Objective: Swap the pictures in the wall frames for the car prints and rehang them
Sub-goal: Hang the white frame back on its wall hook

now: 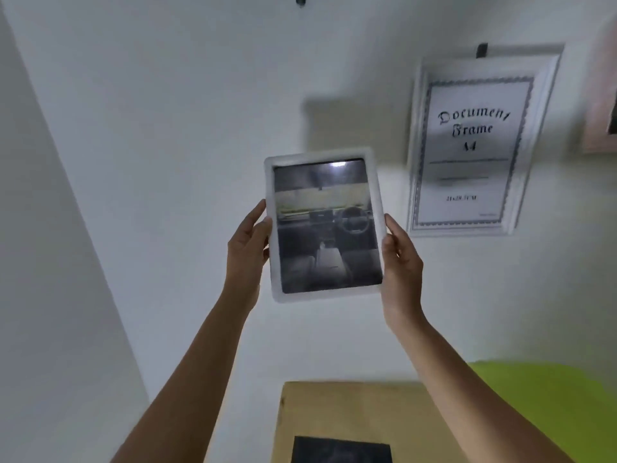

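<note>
Nearest, low in view: brown board (334, 406) w/ a dark print (340, 451) lying on it, green surface (551, 396) just beside, to the rt. Above that, both arms raised. Left hand (247, 242) grips the left edge of the white frame (375, 195), right hand (400, 259) grips the right edge. Thumbs on the front border, fingers behind & mostly hidden. Car print (327, 228) already inside: dashboard, steering wheel. Frame upright, slightly tilted, between the two hands, apparently clear of the wall (shadow cast up-rt). Prob. light & stiff, but glossy front w/ glare at top, so likely fragile & slick. Best held by the side rails, off the glazing. Beyond: bare hook (300, 0) at top, well above the frame, prob. the hang point. To the rt, document frame (474, 145) on its own hook (481, 50), placeholder sheet inside, not yet swapped.
</note>
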A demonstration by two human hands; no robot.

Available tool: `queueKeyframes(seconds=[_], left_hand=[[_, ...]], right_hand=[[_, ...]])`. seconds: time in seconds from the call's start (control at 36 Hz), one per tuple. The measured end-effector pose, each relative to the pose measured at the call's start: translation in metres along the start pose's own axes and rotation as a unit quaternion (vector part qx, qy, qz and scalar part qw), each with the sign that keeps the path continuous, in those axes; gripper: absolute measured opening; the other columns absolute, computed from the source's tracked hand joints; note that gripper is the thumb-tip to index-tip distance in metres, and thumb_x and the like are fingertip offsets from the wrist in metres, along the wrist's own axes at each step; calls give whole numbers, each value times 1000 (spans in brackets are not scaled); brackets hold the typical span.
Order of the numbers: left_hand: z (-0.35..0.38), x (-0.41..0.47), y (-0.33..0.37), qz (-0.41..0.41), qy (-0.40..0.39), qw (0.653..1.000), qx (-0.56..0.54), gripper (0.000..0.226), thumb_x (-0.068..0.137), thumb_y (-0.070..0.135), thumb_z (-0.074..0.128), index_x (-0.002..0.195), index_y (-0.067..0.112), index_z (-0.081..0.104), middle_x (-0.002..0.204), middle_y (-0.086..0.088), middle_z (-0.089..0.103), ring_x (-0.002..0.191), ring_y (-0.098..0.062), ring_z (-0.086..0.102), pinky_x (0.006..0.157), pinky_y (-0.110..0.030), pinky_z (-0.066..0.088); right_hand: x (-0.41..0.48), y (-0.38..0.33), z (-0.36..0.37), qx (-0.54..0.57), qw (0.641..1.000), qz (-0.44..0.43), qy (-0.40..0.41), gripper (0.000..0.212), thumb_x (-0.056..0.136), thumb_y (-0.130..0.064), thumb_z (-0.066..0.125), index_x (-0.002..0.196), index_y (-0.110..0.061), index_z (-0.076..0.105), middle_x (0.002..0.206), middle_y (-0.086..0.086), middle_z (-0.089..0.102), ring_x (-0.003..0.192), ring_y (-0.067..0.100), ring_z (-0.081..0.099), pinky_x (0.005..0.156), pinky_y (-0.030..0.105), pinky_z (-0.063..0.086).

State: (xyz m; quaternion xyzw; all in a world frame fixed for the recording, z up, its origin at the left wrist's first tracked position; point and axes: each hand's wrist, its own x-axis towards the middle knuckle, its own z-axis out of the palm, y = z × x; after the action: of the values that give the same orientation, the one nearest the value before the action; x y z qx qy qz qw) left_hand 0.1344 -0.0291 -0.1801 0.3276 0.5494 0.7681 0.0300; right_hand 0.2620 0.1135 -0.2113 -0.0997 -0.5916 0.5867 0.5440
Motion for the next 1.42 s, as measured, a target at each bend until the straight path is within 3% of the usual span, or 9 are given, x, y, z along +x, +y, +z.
queueKeyframes(seconds=[0.17,0.33,0.5,0.67,0.86,1.03,1.22,1.42], left_hand=[[1,78,40,86,-69,994,19,37,100,23,38,134,34,44,126,6,57,108,-16,60,88,-36,54],[5,147,66,144,-99,984,31,36,99,27,40,129,46,45,140,6,47,129,-20,45,107,-48,37],[10,183,82,160,-88,983,4,37,100,22,39,134,35,43,133,1,53,122,-23,50,105,-46,41],[15,206,82,166,-69,984,0,35,100,25,38,125,48,44,139,1,48,123,-25,49,102,-49,43],[17,218,80,167,-76,983,-21,39,99,20,39,136,32,41,140,3,46,125,-23,47,104,-48,41],[16,218,66,150,-86,984,-41,38,99,18,40,133,35,42,138,3,48,122,-23,50,100,-50,44],[15,223,60,163,-79,983,-14,40,98,18,40,136,30,40,140,1,47,122,-24,49,100,-50,44],[13,228,54,175,-80,981,7,42,97,16,45,139,20,40,136,-4,52,121,-20,53,102,-46,43]], right_hand=[[70,-26,58,28,995,-80,56,35,99,-9,38,132,-14,48,126,-15,49,118,-5,42,88,-3,34],[128,-46,89,23,988,-136,69,35,99,-9,37,132,-15,49,127,-15,48,120,-4,40,86,-6,32],[164,-63,108,-1,983,-174,60,36,99,-11,36,132,-18,48,127,-17,46,121,-4,39,90,-4,33],[187,-65,120,-18,981,-187,41,37,100,-10,35,135,-15,45,130,-14,45,120,-4,38,88,-5,31],[202,-58,120,-29,981,-190,34,38,100,-12,35,136,-17,43,136,-10,44,124,-2,36,96,3,29],[204,-42,115,-47,979,-196,28,38,99,-11,35,137,-14,41,140,-5,43,123,-2,36,90,-5,31],[209,-35,114,-42,979,-196,25,38,99,-11,37,137,-13,42,131,-13,43,123,-1,37,91,-3,31],[215,-29,112,-72,977,-202,14,39,98,-11,39,138,-13,40,134,-9,43,122,1,40,89,-3,33]])
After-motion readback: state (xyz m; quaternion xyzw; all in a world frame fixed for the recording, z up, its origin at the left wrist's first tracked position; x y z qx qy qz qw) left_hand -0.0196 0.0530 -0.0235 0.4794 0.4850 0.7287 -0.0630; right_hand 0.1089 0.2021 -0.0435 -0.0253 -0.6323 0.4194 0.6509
